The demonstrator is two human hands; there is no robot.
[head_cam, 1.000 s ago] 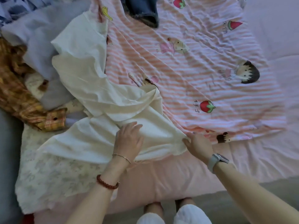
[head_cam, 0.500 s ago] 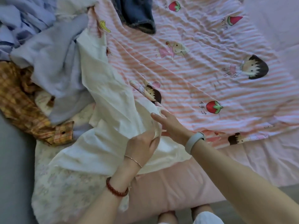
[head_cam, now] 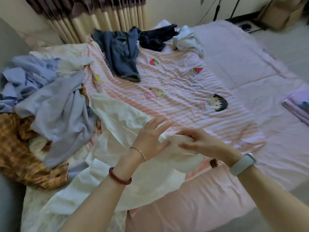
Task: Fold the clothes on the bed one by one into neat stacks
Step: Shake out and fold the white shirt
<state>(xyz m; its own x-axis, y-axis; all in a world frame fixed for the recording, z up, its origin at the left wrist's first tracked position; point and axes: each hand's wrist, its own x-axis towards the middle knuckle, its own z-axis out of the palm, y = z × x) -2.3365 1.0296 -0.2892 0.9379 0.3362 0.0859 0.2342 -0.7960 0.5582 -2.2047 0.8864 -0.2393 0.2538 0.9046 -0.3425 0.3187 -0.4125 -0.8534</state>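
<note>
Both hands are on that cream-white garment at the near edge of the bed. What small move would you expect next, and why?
Probably the right hand draws the bunched end it grips toward the right to stretch the cream-white garment flat, while the left hand, fingers spread, steadies it. The garment lies crumpled and twisted over the striped cartoon blanket, too rumpled to fold neatly yet.

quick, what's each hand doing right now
Left hand: open, fingers spread, palm against the cream white cotton garment.
Right hand: fingers curled round a bunched fold of the same garment.
</note>
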